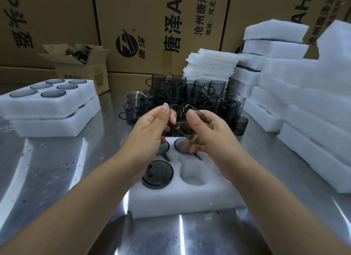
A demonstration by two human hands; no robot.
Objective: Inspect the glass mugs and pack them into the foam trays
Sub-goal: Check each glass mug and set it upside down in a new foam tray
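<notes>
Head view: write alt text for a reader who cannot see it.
Left hand and right hand hold a dark glass mug over a foam tray with three mugs seated, one pocket empty. Loose mugs and foam stacks stand behind.

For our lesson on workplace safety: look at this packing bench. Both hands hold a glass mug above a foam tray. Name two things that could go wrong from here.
1. The mug is pinched by the left hand and right hand above the tray, where packed mugs sit; a slip could crack several.
2. The pile of mugs behind is stacked on the steel table; a careless reach might topple some.
</notes>
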